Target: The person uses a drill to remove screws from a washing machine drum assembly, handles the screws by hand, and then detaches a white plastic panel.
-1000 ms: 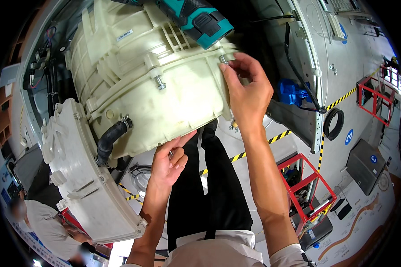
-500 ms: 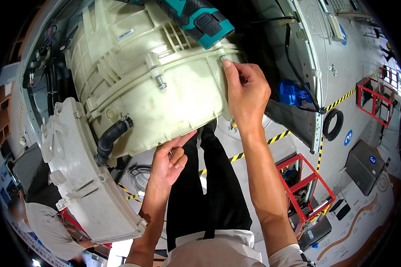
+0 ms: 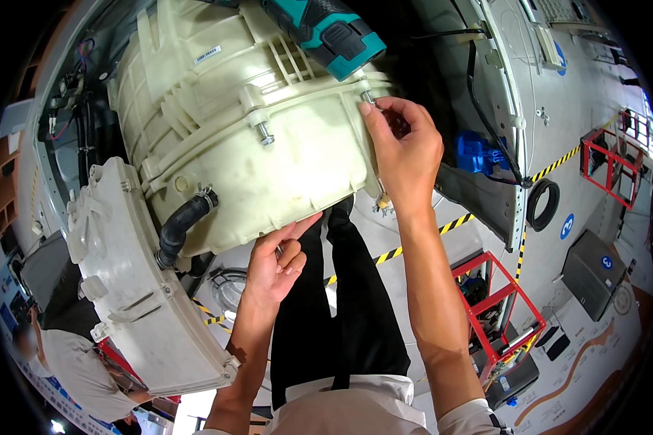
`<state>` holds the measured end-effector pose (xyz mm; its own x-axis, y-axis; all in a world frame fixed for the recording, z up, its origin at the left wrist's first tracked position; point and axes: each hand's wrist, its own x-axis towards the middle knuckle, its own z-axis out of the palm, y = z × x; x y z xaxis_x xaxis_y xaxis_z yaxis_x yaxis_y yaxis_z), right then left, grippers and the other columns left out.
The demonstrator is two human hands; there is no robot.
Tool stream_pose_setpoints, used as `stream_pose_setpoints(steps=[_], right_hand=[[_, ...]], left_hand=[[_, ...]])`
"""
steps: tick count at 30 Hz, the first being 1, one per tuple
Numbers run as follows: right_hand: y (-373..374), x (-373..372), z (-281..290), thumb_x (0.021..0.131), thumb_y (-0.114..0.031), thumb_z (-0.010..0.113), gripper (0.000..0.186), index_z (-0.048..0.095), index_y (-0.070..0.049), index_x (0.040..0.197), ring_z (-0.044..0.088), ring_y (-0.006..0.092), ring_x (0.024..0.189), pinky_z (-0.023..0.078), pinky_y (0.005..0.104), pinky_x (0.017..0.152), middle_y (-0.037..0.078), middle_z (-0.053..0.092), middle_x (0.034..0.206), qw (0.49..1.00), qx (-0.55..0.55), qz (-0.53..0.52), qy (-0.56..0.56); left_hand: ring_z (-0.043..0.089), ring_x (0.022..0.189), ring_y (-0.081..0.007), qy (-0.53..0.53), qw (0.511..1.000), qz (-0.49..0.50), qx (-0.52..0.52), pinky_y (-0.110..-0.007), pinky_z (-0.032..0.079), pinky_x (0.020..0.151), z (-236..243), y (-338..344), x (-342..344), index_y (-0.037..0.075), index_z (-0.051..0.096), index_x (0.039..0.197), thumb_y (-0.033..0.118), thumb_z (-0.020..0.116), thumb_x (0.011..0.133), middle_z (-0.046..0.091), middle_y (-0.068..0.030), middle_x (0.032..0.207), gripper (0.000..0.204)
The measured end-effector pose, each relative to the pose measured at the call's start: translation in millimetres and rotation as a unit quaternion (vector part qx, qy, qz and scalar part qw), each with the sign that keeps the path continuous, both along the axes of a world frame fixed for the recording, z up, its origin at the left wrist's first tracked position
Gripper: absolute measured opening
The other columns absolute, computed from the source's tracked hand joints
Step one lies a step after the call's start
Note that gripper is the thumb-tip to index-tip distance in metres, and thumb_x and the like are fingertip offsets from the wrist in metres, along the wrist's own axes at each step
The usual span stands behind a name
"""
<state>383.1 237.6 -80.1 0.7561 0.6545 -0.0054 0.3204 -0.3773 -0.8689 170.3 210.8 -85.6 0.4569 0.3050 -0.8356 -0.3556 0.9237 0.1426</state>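
Observation:
A large cream plastic washing-machine tub (image 3: 297,163) fills the upper middle. My right hand (image 3: 408,145) is at its right flange, thumb and index finger pinched at a bolt (image 3: 368,96) that sticks out of the flange. Another bolt (image 3: 264,133) protrudes from the flange further left. My left hand (image 3: 274,262) is at the tub's lower edge, index finger stretched against the rim and the other fingers curled. A small shiny bit shows between those fingers, too little to name. A teal and black power tool (image 3: 337,42) rests on top of the tub, above my right hand.
A black hose (image 3: 178,228) joins the tub to a pale plastic panel (image 3: 152,290) at left. The metal cabinet side (image 3: 497,109) stands right, with a blue part (image 3: 475,151) beside it. Red frames (image 3: 497,312) stand on the floor. Another person (image 3: 80,370) is at lower left.
My right thumb and index finger have shifted slightly down along the bolt, and more of its shank shows. The left hand stays at the tub's edge.

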Motion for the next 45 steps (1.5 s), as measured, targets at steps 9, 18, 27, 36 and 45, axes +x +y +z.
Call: stream_pose_setpoints(steps=[9,18,27,36,45], right_hand=[[0.4,0.5,1.3,0.077,-0.013,0.071,0.017,0.065,0.003,0.079,0.056,0.0203,0.06,0.045,0.0296,0.058,0.012,0.058,0.074,1.0,-0.003,-0.002,0.002],[0.2,-0.5,-0.9,0.079,-0.015,0.069,0.018,0.066,0.003,0.079,0.054,0.0201,0.059,0.044,0.0302,0.057,0.012,0.058,0.074,1.0,-0.01,0.007,-0.001],[-0.9,-1.5,-4.0,0.08,-0.015,0.068,0.019,0.066,0.003,0.085,0.055,0.0213,0.06,0.044,0.0299,0.058,0.012,0.058,0.074,1.0,0.0,0.018,-0.015],[-18.8,2.2,1.6,0.079,-0.015,0.069,0.03,0.063,0.002,0.103,0.053,0.0132,0.064,0.044,0.0253,0.058,0.01,0.059,0.082,0.999,0.022,0.023,-0.015],[-104.4,-18.5,19.3,0.087,-0.005,0.059,0.023,0.059,0.005,0.108,0.05,0.0091,0.077,0.043,0.0213,0.07,0.005,0.054,0.087,0.994,-0.045,0.049,0.082]], left_hand=[[0.025,0.035,-0.0015,-0.006,1.0,0.01,-0.012,-0.016,0.027,0.036,-1.2,-0.7,-0.7,0.005,0.057,0.097,0.015,0.042,0.094,0.054,-0.0242,0.121,0.019],[0.025,0.035,-0.0016,-0.022,1.0,0.019,-0.006,-0.016,0.026,0.035,-3.0,-1.6,-3.6,0.003,0.056,0.101,0.014,0.041,0.094,0.053,-0.0258,0.121,0.02],[0.024,0.036,-0.0023,-0.041,0.999,0.03,-0.011,-0.017,0.027,0.037,-6.0,-3.0,-6.5,0.0,0.053,0.111,0.011,0.041,0.093,0.054,-0.0247,0.121,0.024],[0.027,0.036,-0.0031,-0.082,0.995,0.058,-0.012,-0.018,0.029,0.038,-14.8,-11.9,-11.2,-0.002,0.054,0.1,0.009,0.043,0.089,0.05,-0.028,0.124,0.019],[0.027,0.039,-0.0045,-0.131,0.99,0.051,0.031,-0.019,0.033,0.043,-22.5,-20.3,-17.4,-0.001,0.05,0.103,0.012,0.044,0.087,0.045,-0.0296,0.129,0.021]])
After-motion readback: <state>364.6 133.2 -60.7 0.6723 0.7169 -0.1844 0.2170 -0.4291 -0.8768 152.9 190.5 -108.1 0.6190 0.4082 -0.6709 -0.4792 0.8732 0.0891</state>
